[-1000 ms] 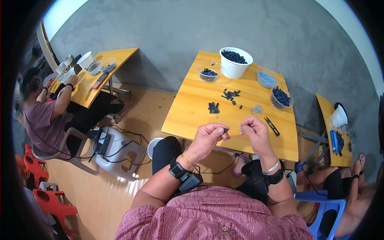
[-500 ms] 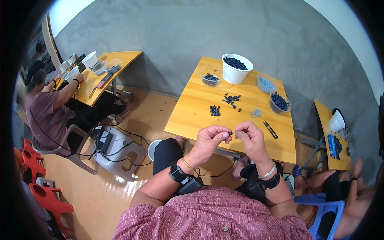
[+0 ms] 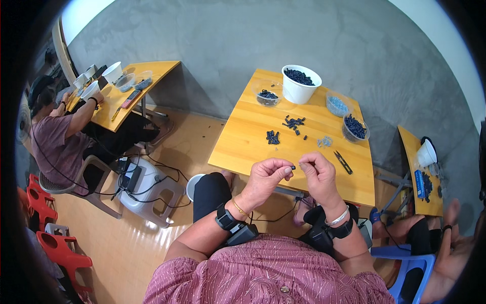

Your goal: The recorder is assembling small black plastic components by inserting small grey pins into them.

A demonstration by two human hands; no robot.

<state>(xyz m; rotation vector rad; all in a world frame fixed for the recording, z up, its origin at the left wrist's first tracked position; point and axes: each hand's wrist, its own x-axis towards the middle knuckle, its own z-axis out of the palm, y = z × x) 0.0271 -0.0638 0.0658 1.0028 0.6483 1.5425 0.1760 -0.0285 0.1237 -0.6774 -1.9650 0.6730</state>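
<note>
My left hand [image 3: 266, 178] pinches a small dark blue plastic piece [image 3: 293, 167] between thumb and fingertips, over the near edge of the wooden table [image 3: 243, 137]. Just to its right, my right hand [image 3: 321, 177] is closed in a pinch, its fingertips a short gap from the piece. Whatever sits in that pinch is too small to make out. Beyond the hands lie a small pile of dark pieces [image 3: 272, 137], a looser group of dark pieces [image 3: 293, 123] and some small clear-grey bits [image 3: 325, 142]. Black thread snips [image 3: 343, 162] rest right of my right hand.
At the table's back stand a white tub [image 3: 298, 92] full of dark pieces and a clear bowl [image 3: 267, 100]. Two more bowls line the right side, one with light-blue bits [image 3: 337, 105], one with dark pieces [image 3: 355, 127]. Co-workers sit at tables left and right.
My right fingertips have lifted slightly up and away from the dark piece, widening the gap a little. My left hand keeps its pinch on it.
</note>
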